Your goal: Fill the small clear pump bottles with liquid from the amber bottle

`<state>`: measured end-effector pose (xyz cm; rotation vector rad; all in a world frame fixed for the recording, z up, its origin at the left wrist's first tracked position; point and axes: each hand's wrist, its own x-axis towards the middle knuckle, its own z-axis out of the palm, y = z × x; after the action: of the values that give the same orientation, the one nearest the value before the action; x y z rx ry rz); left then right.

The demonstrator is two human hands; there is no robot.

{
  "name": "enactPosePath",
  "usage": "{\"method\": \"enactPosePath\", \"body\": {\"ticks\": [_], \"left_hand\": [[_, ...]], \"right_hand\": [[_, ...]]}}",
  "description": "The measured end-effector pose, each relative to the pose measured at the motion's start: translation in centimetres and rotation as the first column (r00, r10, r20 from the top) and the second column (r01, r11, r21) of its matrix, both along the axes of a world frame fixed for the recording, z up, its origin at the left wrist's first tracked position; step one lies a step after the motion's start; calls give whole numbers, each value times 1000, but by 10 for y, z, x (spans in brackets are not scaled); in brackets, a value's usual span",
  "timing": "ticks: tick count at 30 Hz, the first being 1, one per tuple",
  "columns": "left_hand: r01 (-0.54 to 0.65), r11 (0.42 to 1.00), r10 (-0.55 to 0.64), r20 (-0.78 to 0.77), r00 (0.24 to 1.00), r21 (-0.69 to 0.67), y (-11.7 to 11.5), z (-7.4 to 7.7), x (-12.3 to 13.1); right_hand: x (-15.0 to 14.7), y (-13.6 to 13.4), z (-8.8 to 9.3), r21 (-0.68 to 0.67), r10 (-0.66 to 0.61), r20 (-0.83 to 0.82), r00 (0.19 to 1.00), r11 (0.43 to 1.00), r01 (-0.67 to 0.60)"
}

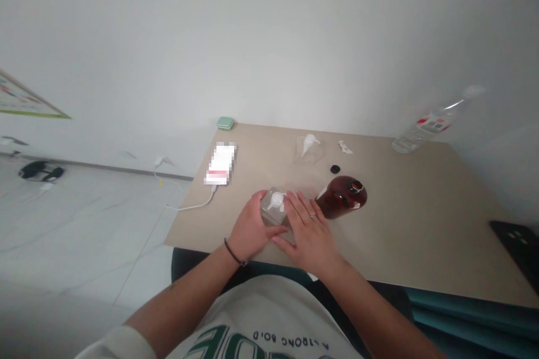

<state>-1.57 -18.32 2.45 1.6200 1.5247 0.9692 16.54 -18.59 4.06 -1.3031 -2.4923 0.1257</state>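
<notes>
Head view: hands (309,235) cupped around clear square bottle (273,210) on beige tabletop (412,224); pale tiled floor (84,224), white wall (269,39) beyond.

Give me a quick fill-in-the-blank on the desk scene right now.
The hand wearing a ring is the ____ one.
The left hand has a black band on its ____.
The bottle between the hands is clear, with a white ____ on top.
The black cap lies beyond the ____ bottle.
right; wrist; pump; amber
</notes>
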Motion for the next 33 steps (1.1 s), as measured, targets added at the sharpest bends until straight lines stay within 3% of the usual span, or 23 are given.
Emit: {"method": "enactPosePath", "body": {"ticks": [5,10,13,17,21,24,28,30,33], "left_hand": [[1,999,0,-26,1000,43,7,5,0],[222,969,-230,72,971,107,-3,7,-6],[239,963,-257,163,953,122,-8,10,-6],[211,971,-234,287,929,109,-11,18,-6],[142,972,-207,397,894,188,-9,33,-5],[102,970,-186,404,896,221,-10,42,-3],[181,973,-225,398,889,145,-15,47,0],[262,957,-289,435,853,123,-19,47,2],[348,926,-373,500,782,146,-20,43,4]], "right_hand": [[2,8,8,-49,60,15,998,997,-59],[4,11,16,-162,119,-181,976,975,-149],[5,11,20,-191,155,-440,884,946,-261],[4,4,10,-254,34,-694,720,923,-289],[6,-17,-18,-277,-42,-814,580,905,-324],[13,-37,-28,-251,-28,-855,518,896,-365],[20,-44,-14,-246,-31,-882,471,882,-402],[20,-37,-4,-274,-67,-890,451,870,-411],[16,-22,3,-339,-181,-917,357,823,-455]]}}
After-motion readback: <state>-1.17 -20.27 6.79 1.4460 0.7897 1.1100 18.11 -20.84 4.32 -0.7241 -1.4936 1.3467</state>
